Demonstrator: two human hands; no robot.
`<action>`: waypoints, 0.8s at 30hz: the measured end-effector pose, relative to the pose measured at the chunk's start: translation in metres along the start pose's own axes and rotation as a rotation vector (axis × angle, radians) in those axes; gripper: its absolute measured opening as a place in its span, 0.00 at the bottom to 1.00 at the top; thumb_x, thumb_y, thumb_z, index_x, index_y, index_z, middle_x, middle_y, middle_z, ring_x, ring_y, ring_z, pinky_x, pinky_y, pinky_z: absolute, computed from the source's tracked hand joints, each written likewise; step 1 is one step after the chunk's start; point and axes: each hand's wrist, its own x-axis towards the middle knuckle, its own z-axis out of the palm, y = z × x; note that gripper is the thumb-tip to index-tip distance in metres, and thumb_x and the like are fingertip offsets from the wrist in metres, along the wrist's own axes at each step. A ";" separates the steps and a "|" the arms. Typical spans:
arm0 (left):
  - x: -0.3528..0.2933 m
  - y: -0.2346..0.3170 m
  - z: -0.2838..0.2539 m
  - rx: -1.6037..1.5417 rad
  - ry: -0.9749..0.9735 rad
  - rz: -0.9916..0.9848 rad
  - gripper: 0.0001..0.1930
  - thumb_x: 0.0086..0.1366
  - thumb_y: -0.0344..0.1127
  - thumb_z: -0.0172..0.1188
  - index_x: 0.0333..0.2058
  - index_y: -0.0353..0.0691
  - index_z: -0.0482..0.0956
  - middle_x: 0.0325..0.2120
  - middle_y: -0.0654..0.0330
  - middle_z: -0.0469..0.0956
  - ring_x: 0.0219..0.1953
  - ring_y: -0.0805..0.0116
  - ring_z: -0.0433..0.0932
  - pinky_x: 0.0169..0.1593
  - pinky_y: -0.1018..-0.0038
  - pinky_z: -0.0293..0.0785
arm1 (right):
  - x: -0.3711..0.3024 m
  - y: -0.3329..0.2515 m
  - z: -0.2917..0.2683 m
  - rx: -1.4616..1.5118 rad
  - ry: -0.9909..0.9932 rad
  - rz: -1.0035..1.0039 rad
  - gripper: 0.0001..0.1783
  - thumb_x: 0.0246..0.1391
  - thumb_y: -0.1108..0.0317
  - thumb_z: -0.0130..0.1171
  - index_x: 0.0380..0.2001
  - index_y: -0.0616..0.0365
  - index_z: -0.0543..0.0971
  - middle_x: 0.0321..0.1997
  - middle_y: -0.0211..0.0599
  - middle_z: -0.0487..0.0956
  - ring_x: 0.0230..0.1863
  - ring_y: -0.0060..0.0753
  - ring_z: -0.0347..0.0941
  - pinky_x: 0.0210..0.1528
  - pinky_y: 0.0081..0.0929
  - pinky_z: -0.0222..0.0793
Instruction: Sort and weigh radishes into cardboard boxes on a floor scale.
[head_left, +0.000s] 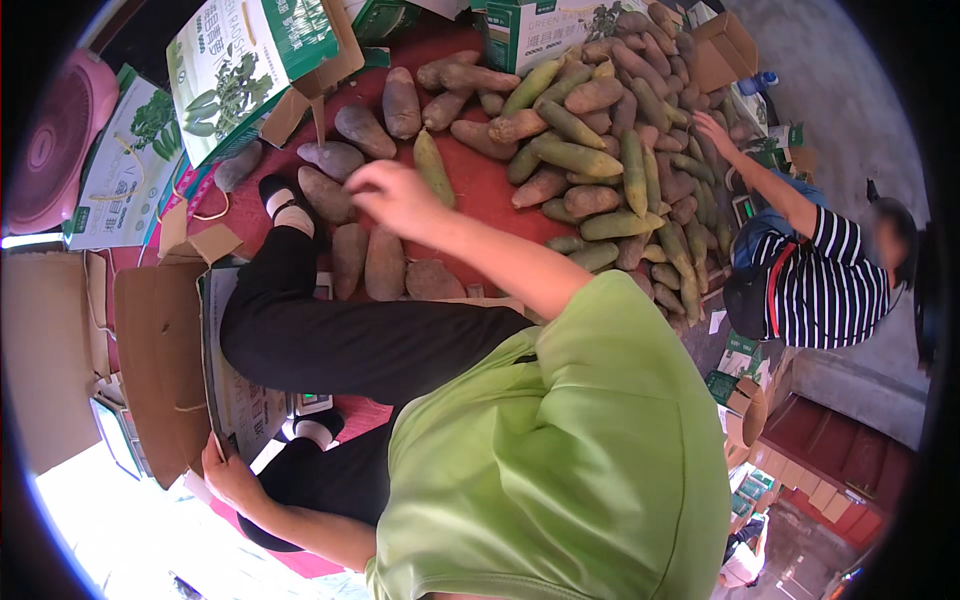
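My right hand (395, 200) is raised over the red cloth, its fingers loosely bent and a little blurred, with nothing visible in them. Below and beside it lie several thick, purplish-brown radishes (325, 195) and one green radish (432, 168). My left hand (228, 478) grips the edge of an opened cardboard box (165, 370), whose brown flaps stand out. The box rests by my legs, next to a scale (312, 403) that my legs partly hide. What lies inside the box cannot be seen.
A large heap of green and brownish radishes (600, 150) spreads over the red cloth (480, 190). Green-and-white printed boxes (235, 80) and a pink plastic basin (65, 140) stand nearby. Beyond the heap, a person in a striped shirt (830, 285) reaches toward the radishes.
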 end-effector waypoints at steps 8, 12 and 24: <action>-0.001 -0.002 0.002 0.016 0.022 -0.032 0.12 0.63 0.33 0.52 0.43 0.41 0.79 0.35 0.54 0.79 0.38 0.55 0.77 0.41 0.65 0.71 | -0.108 0.158 -0.152 -0.625 0.171 0.717 0.11 0.42 0.67 0.61 0.33 0.57 0.79 0.38 0.46 0.78 0.44 0.47 0.74 0.48 0.37 0.69; 0.002 0.002 0.005 0.001 0.007 -0.017 0.12 0.63 0.33 0.53 0.43 0.39 0.79 0.35 0.53 0.78 0.39 0.55 0.77 0.42 0.65 0.71 | -0.153 0.209 -0.225 -0.769 0.384 0.845 0.16 0.45 0.69 0.59 0.40 0.56 0.77 0.41 0.52 0.76 0.46 0.52 0.72 0.49 0.41 0.68; 0.006 -0.016 0.012 -0.006 0.007 -0.063 0.12 0.63 0.32 0.52 0.43 0.36 0.78 0.35 0.52 0.78 0.38 0.55 0.76 0.43 0.66 0.70 | -0.123 0.191 -0.296 -1.109 0.254 0.905 0.37 0.45 0.65 0.62 0.59 0.44 0.60 0.65 0.34 0.58 0.63 0.45 0.56 0.58 0.42 0.62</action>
